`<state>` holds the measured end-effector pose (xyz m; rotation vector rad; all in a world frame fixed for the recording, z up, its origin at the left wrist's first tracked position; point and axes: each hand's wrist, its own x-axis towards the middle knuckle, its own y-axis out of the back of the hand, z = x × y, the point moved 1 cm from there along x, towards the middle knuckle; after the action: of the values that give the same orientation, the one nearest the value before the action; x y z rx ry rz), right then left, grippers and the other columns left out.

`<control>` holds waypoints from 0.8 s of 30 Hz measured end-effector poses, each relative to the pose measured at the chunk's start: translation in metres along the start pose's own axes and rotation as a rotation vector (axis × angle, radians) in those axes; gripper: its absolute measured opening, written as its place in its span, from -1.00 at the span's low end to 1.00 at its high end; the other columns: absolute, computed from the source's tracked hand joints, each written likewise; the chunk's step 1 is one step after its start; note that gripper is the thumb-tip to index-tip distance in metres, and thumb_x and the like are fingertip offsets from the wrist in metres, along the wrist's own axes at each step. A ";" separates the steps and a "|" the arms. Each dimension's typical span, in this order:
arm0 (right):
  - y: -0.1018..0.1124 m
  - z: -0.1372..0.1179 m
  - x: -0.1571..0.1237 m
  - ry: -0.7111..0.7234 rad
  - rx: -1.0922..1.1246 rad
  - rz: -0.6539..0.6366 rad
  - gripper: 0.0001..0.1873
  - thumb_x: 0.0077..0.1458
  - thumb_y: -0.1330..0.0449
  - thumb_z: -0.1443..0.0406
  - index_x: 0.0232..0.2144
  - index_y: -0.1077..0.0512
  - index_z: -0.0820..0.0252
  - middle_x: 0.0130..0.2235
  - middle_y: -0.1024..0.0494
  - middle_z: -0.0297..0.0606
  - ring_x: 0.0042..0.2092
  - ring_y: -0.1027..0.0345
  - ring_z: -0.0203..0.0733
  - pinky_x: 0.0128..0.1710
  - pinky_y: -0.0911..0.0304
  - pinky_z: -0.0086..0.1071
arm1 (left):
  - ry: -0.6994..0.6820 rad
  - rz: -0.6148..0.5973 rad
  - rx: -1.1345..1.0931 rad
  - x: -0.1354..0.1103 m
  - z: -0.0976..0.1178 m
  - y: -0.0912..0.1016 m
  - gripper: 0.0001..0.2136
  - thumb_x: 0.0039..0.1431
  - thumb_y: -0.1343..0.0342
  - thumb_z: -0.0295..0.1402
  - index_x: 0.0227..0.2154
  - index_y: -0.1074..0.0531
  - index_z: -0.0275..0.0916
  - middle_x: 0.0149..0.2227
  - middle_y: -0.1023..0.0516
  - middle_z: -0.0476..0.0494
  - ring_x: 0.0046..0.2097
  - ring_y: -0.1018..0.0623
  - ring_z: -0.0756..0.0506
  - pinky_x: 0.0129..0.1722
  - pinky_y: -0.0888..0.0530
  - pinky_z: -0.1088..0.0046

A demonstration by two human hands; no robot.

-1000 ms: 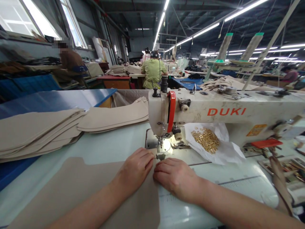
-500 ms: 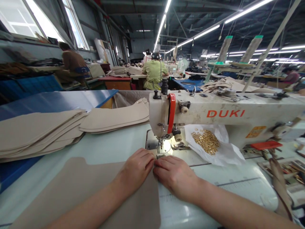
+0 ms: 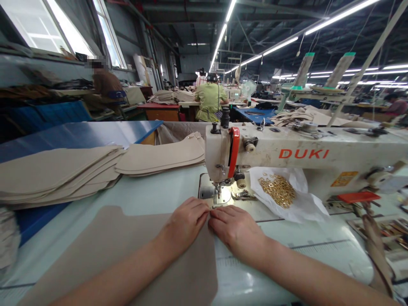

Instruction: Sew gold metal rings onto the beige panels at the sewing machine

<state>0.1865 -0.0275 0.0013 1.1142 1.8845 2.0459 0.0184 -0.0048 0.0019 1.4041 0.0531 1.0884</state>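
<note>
A large beige fabric panel (image 3: 134, 229) lies flat on the pale table in front of the sewing machine (image 3: 242, 153). At the panel's upper right corner my left hand (image 3: 188, 219) is closed, thumb and fingers pinching the edge. My right hand (image 3: 234, 229) meets it from the other side, its fingers curled together on the same corner. The fingertips almost touch, just short of the lit needle plate (image 3: 225, 194). Whatever small piece sits between them is mostly hidden. The presser foot (image 3: 218, 189) stands right behind the fingers.
Stacked beige panels (image 3: 57, 170) lie at the left, with another pile (image 3: 162, 155) beside the machine head. Gold metal rings (image 3: 277, 191) rest on white paper (image 3: 310, 208) under the machine arm. A tool tray (image 3: 389, 233) stands at far right. A person in green (image 3: 208, 100) sits ahead.
The whole view has shifted slightly, so things appear a little further right. Both hands stay together at the panel's corner, with barely any movement of the fingers.
</note>
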 end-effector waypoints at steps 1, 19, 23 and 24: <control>0.000 0.000 0.000 0.003 -0.007 -0.010 -0.91 0.18 -0.11 0.36 -0.29 -0.41 0.26 -0.18 -0.51 -0.15 -0.13 -0.34 -0.14 -0.09 -0.24 -0.29 | -0.009 0.003 -0.007 -0.001 0.000 0.001 -0.82 0.17 0.05 -0.51 -0.41 -0.44 -0.24 -0.38 -0.55 -0.11 -0.31 -0.49 -0.07 -0.29 -0.48 0.39; 0.010 0.027 0.001 0.000 -0.098 -0.116 -0.91 0.19 -0.11 0.35 -0.28 -0.39 0.28 -0.21 -0.51 -0.19 -0.14 -0.31 -0.15 -0.13 -0.21 -0.30 | -0.079 0.012 -0.031 0.025 -0.007 -0.015 -0.78 0.24 0.11 -0.46 -0.29 -0.46 -0.26 -0.32 -0.58 -0.14 -0.26 -0.52 -0.08 -0.23 -0.52 0.36; 0.007 0.035 0.003 -0.034 -0.084 -0.103 -0.93 0.17 -0.14 0.35 -0.29 -0.38 0.28 -0.21 -0.50 -0.22 -0.17 -0.32 -0.16 -0.16 -0.22 -0.31 | -0.069 0.003 -0.020 0.034 -0.013 -0.019 -0.77 0.24 0.11 -0.45 -0.31 -0.47 -0.24 -0.30 -0.59 -0.13 -0.25 -0.53 -0.08 -0.21 -0.53 0.34; 0.006 0.037 0.004 -0.039 -0.077 -0.094 -0.93 0.16 -0.15 0.35 -0.29 -0.38 0.27 -0.20 -0.50 -0.22 -0.16 -0.32 -0.16 -0.16 -0.22 -0.31 | -0.065 -0.001 -0.018 0.035 -0.015 -0.020 -0.77 0.24 0.12 -0.44 -0.31 -0.47 -0.24 -0.30 -0.59 -0.13 -0.24 -0.54 -0.08 -0.20 -0.53 0.34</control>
<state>0.2082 0.0029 0.0060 1.0202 1.7888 2.0126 0.0400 0.0323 0.0020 1.4219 -0.0031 1.0395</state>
